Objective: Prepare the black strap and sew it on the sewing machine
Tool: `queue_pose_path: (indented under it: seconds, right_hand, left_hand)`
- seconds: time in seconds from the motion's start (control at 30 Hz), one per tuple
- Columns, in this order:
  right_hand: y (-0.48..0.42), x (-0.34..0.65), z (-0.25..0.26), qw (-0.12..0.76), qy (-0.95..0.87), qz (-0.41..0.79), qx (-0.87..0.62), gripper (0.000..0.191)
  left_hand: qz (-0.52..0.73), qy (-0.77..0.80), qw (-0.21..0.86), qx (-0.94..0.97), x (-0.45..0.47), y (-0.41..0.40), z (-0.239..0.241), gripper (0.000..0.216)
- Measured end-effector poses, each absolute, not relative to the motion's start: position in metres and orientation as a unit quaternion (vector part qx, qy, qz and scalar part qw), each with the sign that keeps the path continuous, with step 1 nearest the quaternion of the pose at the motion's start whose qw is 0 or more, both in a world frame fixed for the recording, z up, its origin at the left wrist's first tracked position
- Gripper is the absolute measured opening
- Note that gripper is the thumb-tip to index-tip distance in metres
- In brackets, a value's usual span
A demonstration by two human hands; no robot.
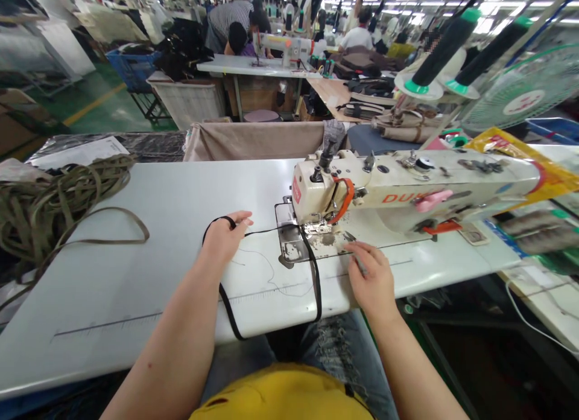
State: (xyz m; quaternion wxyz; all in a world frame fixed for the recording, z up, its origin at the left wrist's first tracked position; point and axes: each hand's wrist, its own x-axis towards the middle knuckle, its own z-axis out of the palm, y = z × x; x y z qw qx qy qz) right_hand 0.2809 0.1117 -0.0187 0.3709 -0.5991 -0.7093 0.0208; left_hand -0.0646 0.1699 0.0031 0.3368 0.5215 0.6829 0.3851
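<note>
My left hand [226,236] is closed on a narrow black strap [316,281], pinching it on the white table [136,269] just left of the needle plate [292,242]. The strap runs from my fingers to the presser foot [316,228] of a cream sewing machine [407,187], then loops down over the table's front edge. My right hand [373,278] rests closed beside the plate, holding small metal snips [351,239] whose tip points toward the foot.
A tangled pile of olive webbing [49,197] lies at the table's left, one loop trailing across it. Thread cones [446,46] and a fan [520,91] stand at the right. Other people work at machines behind. A fabric bin [257,139] sits beyond the table.
</note>
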Motion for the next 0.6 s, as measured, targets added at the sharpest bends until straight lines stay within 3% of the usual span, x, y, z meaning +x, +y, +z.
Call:
queue_pose_path:
  seconds: [0.17,0.37,0.47,0.6]
  right_hand:
    - [0.127,0.318,-0.017,0.261,-0.694,-0.075,-0.667,0.038]
    - [0.126,0.309,-0.024,0.174,-0.72,-0.132,-0.659,0.038]
    - [0.118,0.287,-0.017,0.199,-0.702,-0.066,-0.68,0.034]
    - [0.108,0.244,0.005,0.279,-0.697,0.132,-0.647,0.029]
  left_hand:
    - [0.434,0.663,0.324,0.517,-0.061,0.164,0.012,0.036]
    - [0.507,0.609,0.345,0.503,-0.06,0.162,0.017,0.034]
    - [0.53,0.59,0.349,0.498,-0.06,0.164,0.015,0.034]
    - [0.544,0.573,0.339,0.511,-0.057,0.165,0.016,0.037]
